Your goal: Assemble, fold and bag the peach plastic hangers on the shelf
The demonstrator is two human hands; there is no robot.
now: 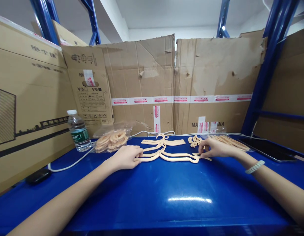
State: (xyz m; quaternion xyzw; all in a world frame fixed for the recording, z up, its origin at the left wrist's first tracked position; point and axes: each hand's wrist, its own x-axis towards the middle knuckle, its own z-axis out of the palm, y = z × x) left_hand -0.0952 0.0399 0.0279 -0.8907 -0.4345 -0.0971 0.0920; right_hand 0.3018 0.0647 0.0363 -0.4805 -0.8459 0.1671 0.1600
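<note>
Holding the left end of the nearest tan hanger (pixel 177 159), the left hand (pixel 126 157) has its fingers nearly closed. The right hand (pixel 214 148) has bent fingers at the other end, by a thin tan piece (pixel 208 158); I cannot tell if they grip it. More tan hangers (pixel 175 143) lie between and past the fingers on the blue worktop (pixel 152 196). Small tan bits (pixel 192 141) sit just past the right fingers.
</note>
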